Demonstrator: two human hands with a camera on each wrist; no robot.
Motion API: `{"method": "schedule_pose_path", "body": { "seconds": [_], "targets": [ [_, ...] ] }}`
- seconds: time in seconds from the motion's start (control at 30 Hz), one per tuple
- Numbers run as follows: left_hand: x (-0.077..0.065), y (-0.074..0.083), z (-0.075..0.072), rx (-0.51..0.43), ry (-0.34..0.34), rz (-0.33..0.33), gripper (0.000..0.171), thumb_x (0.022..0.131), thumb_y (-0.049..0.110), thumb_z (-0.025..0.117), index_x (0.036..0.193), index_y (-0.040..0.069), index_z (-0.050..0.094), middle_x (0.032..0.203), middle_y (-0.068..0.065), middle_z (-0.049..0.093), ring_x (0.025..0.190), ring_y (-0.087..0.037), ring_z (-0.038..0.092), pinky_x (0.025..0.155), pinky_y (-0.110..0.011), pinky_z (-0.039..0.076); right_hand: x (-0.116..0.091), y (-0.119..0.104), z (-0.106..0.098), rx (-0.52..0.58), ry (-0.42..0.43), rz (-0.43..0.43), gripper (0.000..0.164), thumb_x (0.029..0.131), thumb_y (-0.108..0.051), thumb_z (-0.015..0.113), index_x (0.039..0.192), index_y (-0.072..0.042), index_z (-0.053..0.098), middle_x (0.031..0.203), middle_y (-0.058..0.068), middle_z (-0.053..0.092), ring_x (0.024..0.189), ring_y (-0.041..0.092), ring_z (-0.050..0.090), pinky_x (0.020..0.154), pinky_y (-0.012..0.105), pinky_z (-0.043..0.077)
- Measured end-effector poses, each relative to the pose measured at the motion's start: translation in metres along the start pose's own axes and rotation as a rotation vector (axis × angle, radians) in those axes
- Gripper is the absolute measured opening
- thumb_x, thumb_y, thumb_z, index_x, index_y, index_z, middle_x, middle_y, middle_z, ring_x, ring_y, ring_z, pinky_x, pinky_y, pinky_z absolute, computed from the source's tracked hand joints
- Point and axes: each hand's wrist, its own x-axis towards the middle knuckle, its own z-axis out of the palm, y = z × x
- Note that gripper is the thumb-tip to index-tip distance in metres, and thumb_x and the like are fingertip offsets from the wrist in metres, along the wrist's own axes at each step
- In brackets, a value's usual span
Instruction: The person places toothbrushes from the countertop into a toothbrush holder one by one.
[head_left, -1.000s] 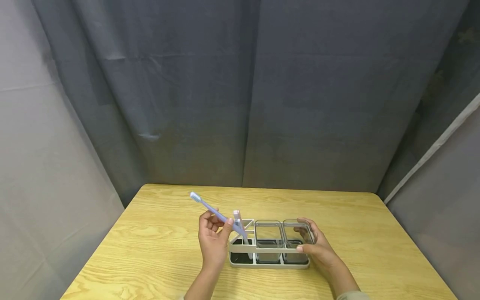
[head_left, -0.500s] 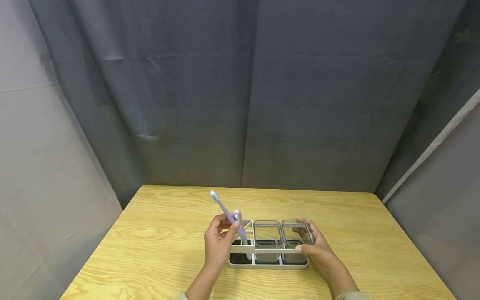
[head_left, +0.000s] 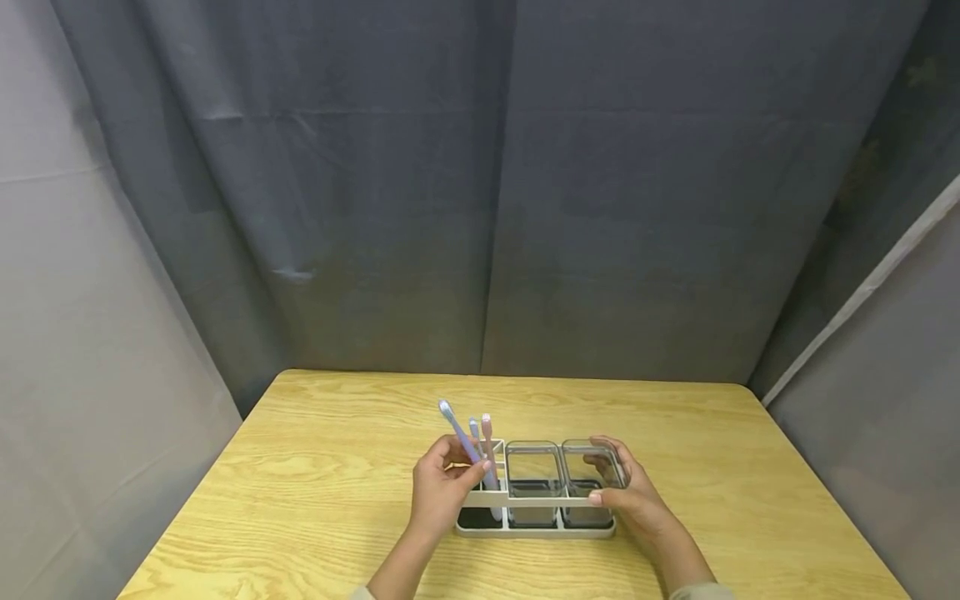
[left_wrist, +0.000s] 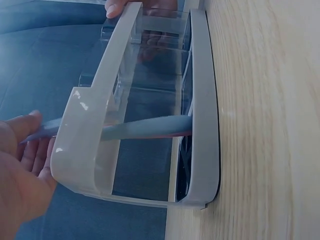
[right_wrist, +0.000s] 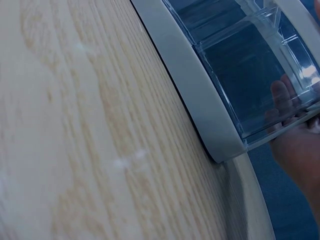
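Note:
In the head view a white toothbrush holder [head_left: 555,502] with two clear square cups [head_left: 534,467] stands on the table. My left hand [head_left: 444,487] pinches a purple toothbrush [head_left: 464,438] between thumb and fingers at the holder's left section. That brush leans left, its lower end down in the section. Just right of it stand a blue toothbrush [head_left: 474,428] and a pink toothbrush [head_left: 487,433]. My right hand [head_left: 637,492] grips the holder's right end, thumb on the front rail and fingers behind the right cup. In the left wrist view a handle [left_wrist: 150,128] reaches the holder's base.
The wood-grain table [head_left: 315,492] extends around the holder on all sides. Dark grey curtains [head_left: 375,208] hang behind its far edge, with lighter cloth [head_left: 97,333] on the left.
My left hand has moved right and the purple toothbrush has swung more upright, its head lower. The brushes in the holder have shifted, the pink one now showing apart. The right hand keeps its grip.

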Motion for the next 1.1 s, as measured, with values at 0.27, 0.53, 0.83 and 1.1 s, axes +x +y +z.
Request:
{"method": "schedule_pose_path", "body": {
  "seconds": [0.27, 0.53, 0.83, 1.1],
  "targets": [
    [-0.001, 0.000, -0.001, 0.083, -0.015, 0.110, 0.014, 0.086, 0.001, 0.065, 0.096, -0.007, 0.062, 0.087, -0.015, 0.066, 0.076, -0.029, 0.064, 0.065, -0.028, 0.054, 0.001, -0.001, 0.001, 0.004, -0.021, -0.008, 0.081, 0.067, 0.007, 0.067, 0.137, 0.002, 0.025, 0.130, 0.020, 0.037, 0.122, 0.034, 0.034, 0.102, 0.063, -0.002],
    [0.000, 0.001, -0.003, 0.106, -0.034, 0.137, 0.012, 0.086, 0.000, 0.063, 0.095, -0.009, 0.063, 0.089, -0.018, 0.066, 0.076, -0.032, 0.063, 0.064, -0.028, 0.054, 0.001, -0.002, 0.002, -0.005, -0.008, -0.011, 0.082, 0.066, 0.007, 0.067, 0.137, 0.002, 0.026, 0.128, 0.022, 0.040, 0.121, 0.033, 0.036, 0.104, 0.060, -0.001],
    [0.001, 0.005, -0.002, 0.116, -0.056, 0.021, 0.018, 0.078, -0.006, 0.070, 0.095, -0.008, 0.064, 0.090, -0.019, 0.065, 0.079, -0.024, 0.061, 0.068, -0.029, 0.054, 0.002, -0.001, 0.002, -0.006, -0.005, -0.012, 0.081, 0.067, 0.007, 0.067, 0.137, 0.003, 0.026, 0.127, 0.018, 0.042, 0.121, 0.034, 0.036, 0.104, 0.061, 0.000],
    [0.006, -0.024, -0.001, 0.103, -0.046, 0.007, 0.017, 0.077, 0.002, 0.074, 0.093, 0.002, 0.068, 0.087, -0.009, 0.065, 0.076, -0.016, 0.060, 0.067, -0.027, 0.053, 0.002, -0.002, 0.003, -0.002, -0.007, -0.010, 0.082, 0.066, 0.006, 0.068, 0.136, 0.003, 0.025, 0.126, 0.015, 0.043, 0.121, 0.033, 0.037, 0.105, 0.058, 0.002]
  ]
}}
